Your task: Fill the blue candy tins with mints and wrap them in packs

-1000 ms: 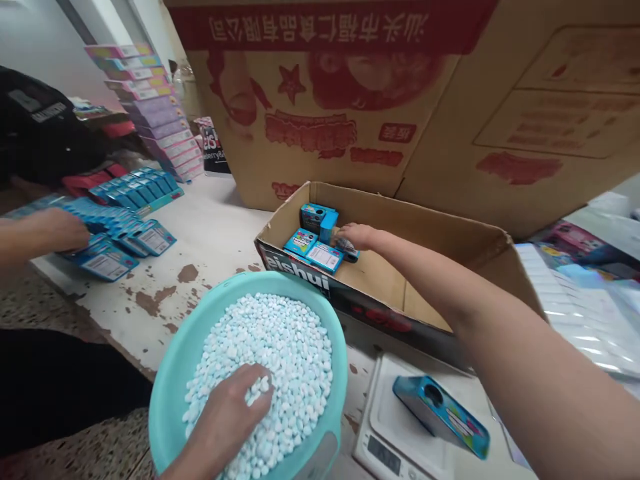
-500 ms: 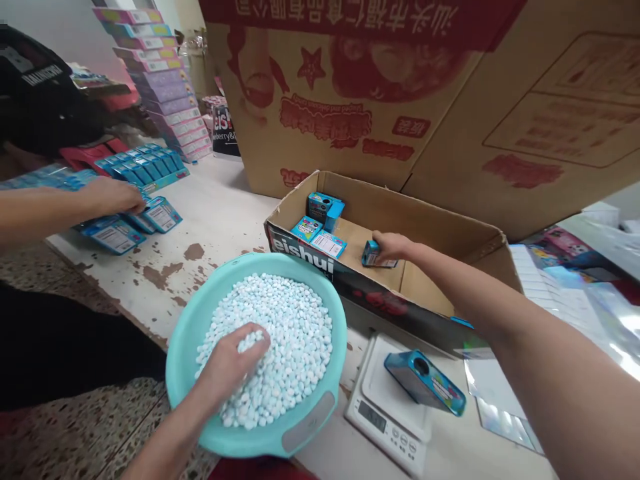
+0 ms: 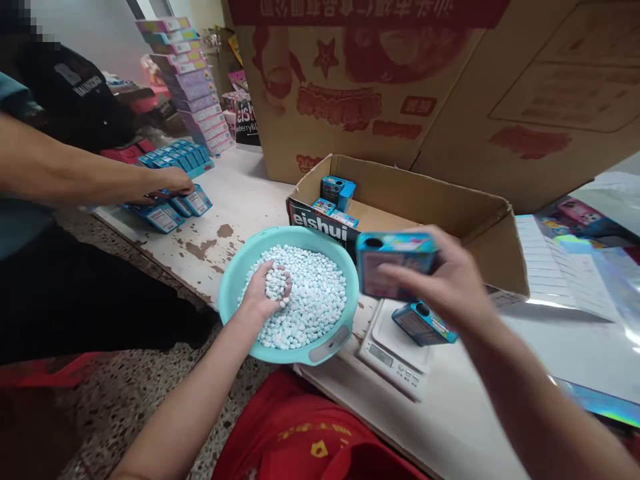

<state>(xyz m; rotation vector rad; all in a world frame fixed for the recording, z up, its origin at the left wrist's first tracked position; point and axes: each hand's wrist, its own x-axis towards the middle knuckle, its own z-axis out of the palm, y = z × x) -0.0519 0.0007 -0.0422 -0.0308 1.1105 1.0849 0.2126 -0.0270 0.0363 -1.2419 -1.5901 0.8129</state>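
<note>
My left hand (image 3: 260, 293), palm up and fingers curled, cups a handful of small pale candies (image 3: 276, 283) above the teal basin (image 3: 231, 277). More of these white and light-blue candies (image 3: 315, 293) fill the basin. My right hand (image 3: 453, 273) grips a small blue candy box (image 3: 395, 263), slightly blurred, with a dark round hole in its top. It hangs in front of the open carton (image 3: 480, 243), over the scale. On the white digital scale (image 3: 390, 343) lies another blue box (image 3: 423, 325), tilted, its round hole showing too.
Several blue boxes (image 3: 337, 193) lie in the carton's left end. A co-worker's hand (image 3: 175, 181) touches blue boxes (image 3: 165, 215) at the table's left. Large cardboard boxes (image 3: 370, 87) stand behind; stacked pink and purple boxes (image 3: 193, 87) rise at the back left.
My right hand has lifted the candy box out of the carton, toward me and above the scale. My left hand has turned palm up with candies in it. The view has shifted.
</note>
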